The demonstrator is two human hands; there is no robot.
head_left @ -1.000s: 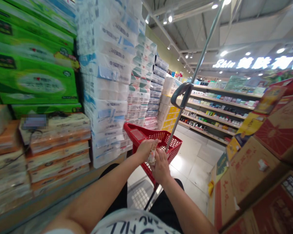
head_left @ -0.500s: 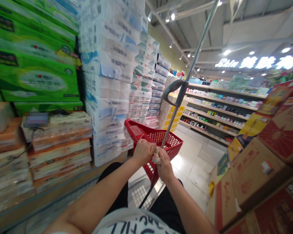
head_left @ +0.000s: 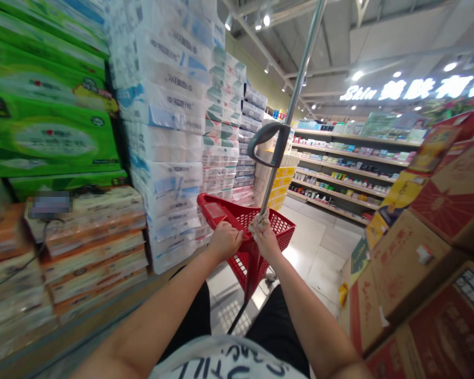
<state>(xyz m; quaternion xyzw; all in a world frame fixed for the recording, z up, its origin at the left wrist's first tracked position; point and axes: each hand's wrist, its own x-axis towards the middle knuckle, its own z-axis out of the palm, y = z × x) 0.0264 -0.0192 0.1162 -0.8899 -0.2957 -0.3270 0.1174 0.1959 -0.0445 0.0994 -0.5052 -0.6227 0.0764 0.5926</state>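
My right hand is closed round a crumpled pale cloth and presses it against the lower part of a slanted metal pole. Higher up, a grey loop handle is fixed to the pole. My left hand has its fingers curled over the near bar of the red shopping cart, just left of the cloth. Its fingertips are partly hidden. The cart's perforated basket stands in front of my knees.
Stacked tissue packs and green packs rise along the left. Cardboard boxes are piled on the right. Shelves of small goods stand beyond the tiled floor. A dark cable hangs over the packs at far left.
My hands have parted. The right hand has carried the cloth up and slightly right onto the pole, while the left has let go of the cloth and moved onto the cart's bar.
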